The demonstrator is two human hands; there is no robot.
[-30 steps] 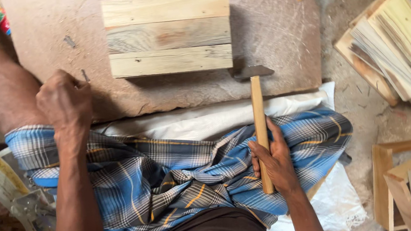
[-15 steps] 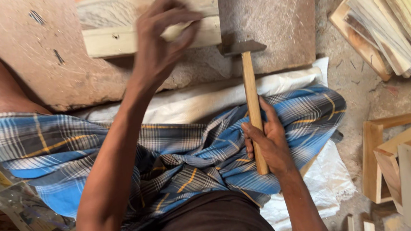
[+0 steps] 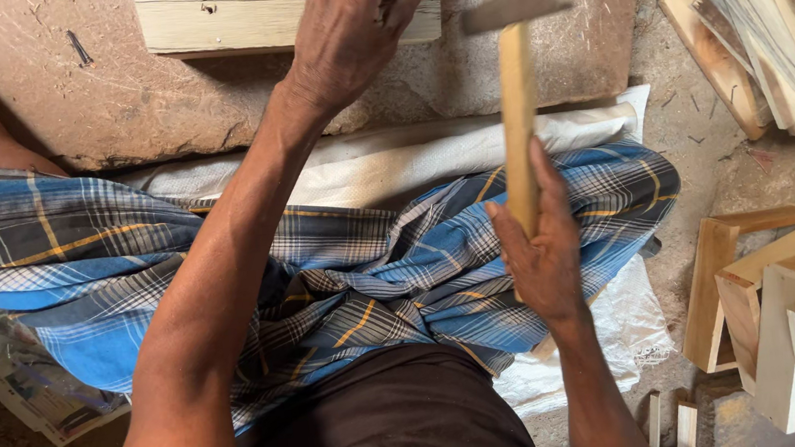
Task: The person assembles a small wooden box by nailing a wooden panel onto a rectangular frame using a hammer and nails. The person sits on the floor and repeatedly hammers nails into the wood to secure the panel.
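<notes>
My right hand (image 3: pixel 543 243) grips the wooden handle of a hammer (image 3: pixel 514 96), whose metal head is lifted over the brown work board (image 3: pixel 113 95) and looks blurred. My left hand (image 3: pixel 354 28) reaches forward over a pale wooden slat panel (image 3: pixel 222 17) at the top edge, fingers pinched together on the panel's right end; whatever they pinch is too small to make out. A small nail head shows on the panel's left part. I sit with a blue checked cloth (image 3: pixel 110 261) across my lap.
A stack of thin wooden slats (image 3: pixel 767 23) lies at the upper right. Several small wooden box frames (image 3: pixel 794 302) stand at the lower right. A white sack (image 3: pixel 392 161) lies under my legs, and plastic packets (image 3: pixel 14 377) at the lower left. A loose nail (image 3: pixel 79 48) rests on the board.
My left hand went from the board's left edge up to the slat panel and pinched there. My right hand lifted the hammer off my lap, its head now raised and swinging.
</notes>
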